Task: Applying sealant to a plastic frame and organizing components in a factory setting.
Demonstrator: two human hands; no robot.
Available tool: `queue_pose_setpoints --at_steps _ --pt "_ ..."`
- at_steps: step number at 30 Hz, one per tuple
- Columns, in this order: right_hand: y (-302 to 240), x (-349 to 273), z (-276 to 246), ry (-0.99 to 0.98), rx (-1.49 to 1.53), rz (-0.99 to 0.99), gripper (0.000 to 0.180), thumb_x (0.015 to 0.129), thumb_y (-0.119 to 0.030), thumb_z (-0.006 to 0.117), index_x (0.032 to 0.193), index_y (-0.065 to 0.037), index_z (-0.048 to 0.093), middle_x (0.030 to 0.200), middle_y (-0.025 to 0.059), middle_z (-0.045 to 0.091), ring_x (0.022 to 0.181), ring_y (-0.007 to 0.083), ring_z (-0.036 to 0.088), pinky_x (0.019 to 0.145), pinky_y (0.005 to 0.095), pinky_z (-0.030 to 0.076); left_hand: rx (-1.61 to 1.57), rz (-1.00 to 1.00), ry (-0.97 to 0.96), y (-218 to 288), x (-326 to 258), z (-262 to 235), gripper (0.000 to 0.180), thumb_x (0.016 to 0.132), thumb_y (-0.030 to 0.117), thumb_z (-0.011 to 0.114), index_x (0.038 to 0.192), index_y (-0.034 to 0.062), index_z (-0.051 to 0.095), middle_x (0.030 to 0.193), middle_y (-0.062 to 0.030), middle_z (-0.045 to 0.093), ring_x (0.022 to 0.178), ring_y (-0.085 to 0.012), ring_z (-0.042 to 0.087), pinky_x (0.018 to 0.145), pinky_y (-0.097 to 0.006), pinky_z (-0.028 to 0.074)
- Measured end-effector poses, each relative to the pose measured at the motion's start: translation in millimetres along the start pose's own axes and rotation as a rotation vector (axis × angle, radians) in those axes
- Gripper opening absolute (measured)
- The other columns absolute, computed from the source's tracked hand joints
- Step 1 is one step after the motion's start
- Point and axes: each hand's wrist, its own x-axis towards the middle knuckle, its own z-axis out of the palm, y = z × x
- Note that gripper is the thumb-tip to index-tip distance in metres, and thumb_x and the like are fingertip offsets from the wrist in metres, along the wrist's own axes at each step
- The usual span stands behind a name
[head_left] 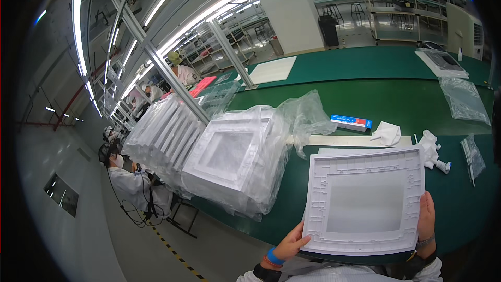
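A white plastic frame panel (318,198) with a wide rectangular middle and moulded ribs around its border is held up in front of me, tilted. My left hand (290,243) grips its lower left corner, the thumb lying on the front face. Along the right edge, my right hand (426,219) holds the panel with its fingers against the side. Another white edge shows just behind the panel's top left; whether it is a second panel I cannot tell. Left of my hands, similar white frames lie stacked in transparent plastic bags (271,177).
On the green table (245,224) a metal strip (339,140) runs behind the panel. Near it are a blue-and-red box (351,122), crumpled white cloths (386,133) and a small tube (443,166). Bagged parts (464,99) lie far right. A seated person (130,183) works at left.
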Motion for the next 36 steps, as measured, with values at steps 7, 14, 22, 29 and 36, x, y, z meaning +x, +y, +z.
queue_pose_setpoints --at_steps 7,14,22,29,36 --pt "-17.3 -15.6 0.9 -0.271 0.022 0.160 0.052 0.091 -0.019 0.048 0.135 0.004 0.033 0.118 0.0105 0.054 0.103 0.0145 0.052 0.089 0.0266 0.042 -0.231 0.069 0.166 11.2 -6.3 2.3 0.059 0.091 0.003 0.051 0.142 0.0007 0.021 0.137 -0.0089 0.039 0.123 -0.0171 0.041 0.103 -0.030 0.032" --pt "15.0 -23.0 -0.6 -0.122 -0.395 -0.083 0.043 0.095 -0.016 0.040 0.131 0.006 0.038 0.120 0.0160 0.053 0.108 0.0213 0.051 0.093 0.0304 0.040 -0.118 0.112 0.173 6.8 -1.3 3.7 0.062 0.089 0.002 0.054 0.142 -0.0005 0.021 0.138 -0.0083 0.039 0.124 -0.0157 0.039 0.103 -0.029 0.031" --pt "28.2 -26.0 2.5 0.023 -0.593 -0.132 0.042 0.097 -0.018 0.037 0.130 0.008 0.038 0.119 0.0180 0.053 0.107 0.0240 0.051 0.094 0.0310 0.039 -0.008 0.162 0.202 14.8 -6.4 7.7 0.064 0.088 0.001 0.055 0.142 -0.0017 0.020 0.137 -0.0086 0.039 0.123 -0.0159 0.040 0.103 -0.029 0.031" --pt "4.5 -27.0 0.8 -0.102 -0.223 -0.049 0.041 0.098 -0.024 0.037 0.128 0.004 0.041 0.115 0.0149 0.056 0.104 0.0203 0.053 0.091 0.0301 0.042 -0.011 0.107 0.156 18.9 -13.8 6.6 0.065 0.087 0.001 0.057 0.141 -0.0019 0.021 0.135 -0.0085 0.041 0.122 -0.0159 0.041 0.103 -0.029 0.032" --pt "14.9 -3.1 2.5 0.059 0.088 0.113 0.044 0.099 -0.032 0.038 0.121 0.004 0.049 0.114 0.0083 0.058 0.102 0.0137 0.054 0.089 0.0263 0.042 0.065 -0.014 0.068 27.2 -14.8 4.1 0.061 0.081 0.000 0.061 0.134 -0.0008 0.032 0.130 -0.0088 0.046 0.119 -0.0175 0.045 0.102 -0.031 0.032"
